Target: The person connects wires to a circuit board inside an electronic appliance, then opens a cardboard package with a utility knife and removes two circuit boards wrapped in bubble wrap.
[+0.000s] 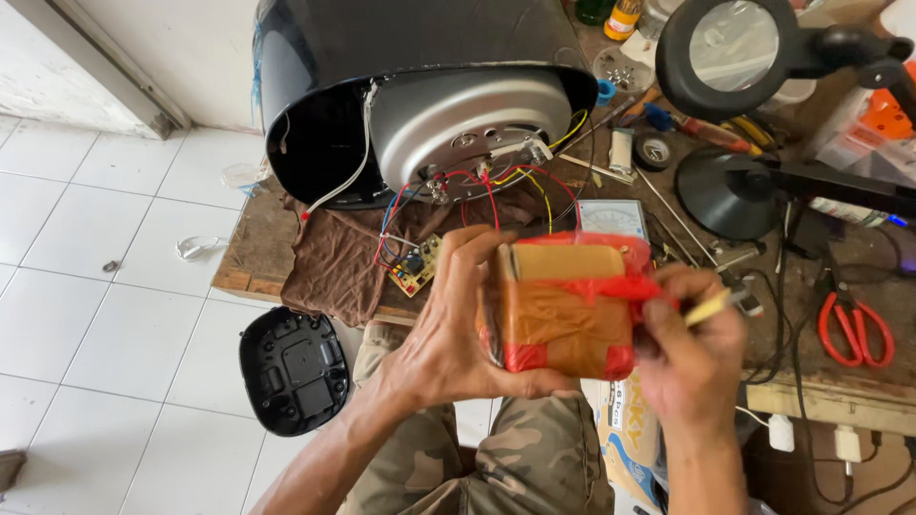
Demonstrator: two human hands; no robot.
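Observation:
My left hand [448,324] grips a boxy object [565,305] wrapped in brown and red tape, holding it up in front of me above my lap. Against the box's right side, my right hand [695,355] pinches a slim yellow-handled tool [708,307]. Behind the box, a black appliance [382,105] lies on its side on the wooden workbench [250,256]. Its silver inner base is exposed, and red, yellow and blue wires run from it to a small yellow circuit board [418,267] on a brown cloth [329,259].
A black magnifier lamp [730,52] stands over the right of the bench, with red-handled scissors [852,329], a grey meter [611,217], tape roll and screwdrivers around it. A black bottom cover [291,367] lies on the white tiled floor. Below the bench are a cardboard box and plugs.

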